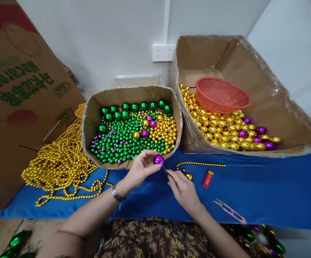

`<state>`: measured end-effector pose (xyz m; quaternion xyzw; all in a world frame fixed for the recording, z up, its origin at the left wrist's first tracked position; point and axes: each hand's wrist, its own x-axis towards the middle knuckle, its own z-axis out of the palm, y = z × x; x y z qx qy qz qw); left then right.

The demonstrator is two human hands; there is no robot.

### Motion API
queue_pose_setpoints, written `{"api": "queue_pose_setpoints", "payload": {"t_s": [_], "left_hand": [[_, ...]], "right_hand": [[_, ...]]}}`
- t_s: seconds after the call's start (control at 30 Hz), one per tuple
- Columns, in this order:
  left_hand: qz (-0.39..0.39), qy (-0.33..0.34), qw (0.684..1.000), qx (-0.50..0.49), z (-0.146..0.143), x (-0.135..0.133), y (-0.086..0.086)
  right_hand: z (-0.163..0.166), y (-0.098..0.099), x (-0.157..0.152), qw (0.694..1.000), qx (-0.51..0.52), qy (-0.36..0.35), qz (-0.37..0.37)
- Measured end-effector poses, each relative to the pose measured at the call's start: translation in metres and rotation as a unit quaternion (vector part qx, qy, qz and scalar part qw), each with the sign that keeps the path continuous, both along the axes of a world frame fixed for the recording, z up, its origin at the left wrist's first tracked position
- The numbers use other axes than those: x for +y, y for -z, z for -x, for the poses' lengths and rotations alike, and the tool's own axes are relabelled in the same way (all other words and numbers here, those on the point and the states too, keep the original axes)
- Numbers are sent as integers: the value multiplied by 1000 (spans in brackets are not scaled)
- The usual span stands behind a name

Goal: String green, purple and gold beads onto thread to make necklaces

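Note:
Between the thumb and fingers of my left hand (pixel 142 166) is a shiny purple ball bead (pixel 158 160), held just above the front rim of the smaller carton. My right hand (pixel 183 190) pinches a thin needle-like piece (pixel 165 168), whose end reaches to the lower right side of the purple bead. Whether its tip is inside the bead's hole I cannot tell. Just behind the right fingers, a gold ball bead (pixel 188 175) lies on the blue cloth, partly hidden. A string of small gold beads (pixel 201 163) stretches along the cloth, with a thin thread at its right end.
The carton (pixel 87 107) holds green, gold and purple beads. A larger carton (pixel 268 86) contains gold and purple balls and a red basket (pixel 222 95). Gold bead strands (pixel 61 165) are heaped left. A red packet (pixel 207 179) and pink thread snips (pixel 230 211) lie on the blue cloth (pixel 279 190).

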<state>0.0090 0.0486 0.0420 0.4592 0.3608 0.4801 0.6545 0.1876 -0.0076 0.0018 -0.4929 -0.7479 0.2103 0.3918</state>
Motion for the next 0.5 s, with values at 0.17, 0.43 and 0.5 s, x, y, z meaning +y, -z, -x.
{"api": "queue_pose_setpoints", "payload": {"t_s": [0.17,0.43,0.5], "left_hand": [[-62,65,985,147,22,7,-6],[-230,-69,770,592,82,62,-1],[-221,-38,739,635,84,66,4]], "right_hand": [[-1,-1,1,999,48,-1,6],[-6,2,1,999,35,13,-14],[-6,4,0,999,27,14,-15]]}}
